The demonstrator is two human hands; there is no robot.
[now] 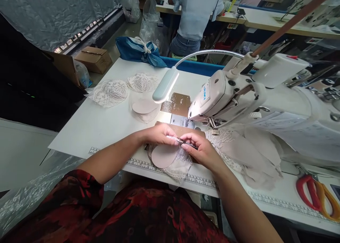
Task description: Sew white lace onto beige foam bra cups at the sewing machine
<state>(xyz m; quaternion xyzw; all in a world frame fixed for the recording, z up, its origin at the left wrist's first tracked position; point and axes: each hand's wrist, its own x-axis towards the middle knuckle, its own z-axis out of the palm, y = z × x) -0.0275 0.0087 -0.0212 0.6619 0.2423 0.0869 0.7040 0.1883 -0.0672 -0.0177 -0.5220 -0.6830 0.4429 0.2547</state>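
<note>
My left hand (161, 134) is closed on the upper edge of a lace bra cup (165, 156), which has a smooth pale oval pad and hangs over the table's front edge area. Pinched in my right hand (198, 148) is a pair of dark thread snips (187, 142). Their tips meet the lace edge by my left fingertips. Just beyond both hands is the needle area of a white sewing machine (212, 94), with a metal needle plate (180, 121).
Lace cups (108, 93) and a pale pad (145, 106) lie to the left. A lamp (166, 85) hangs over the table. More lace pieces (249, 151) and red-and-orange scissors (316, 197) lie at right. A person (198, 16) works beyond a blue cloth bundle (140, 51).
</note>
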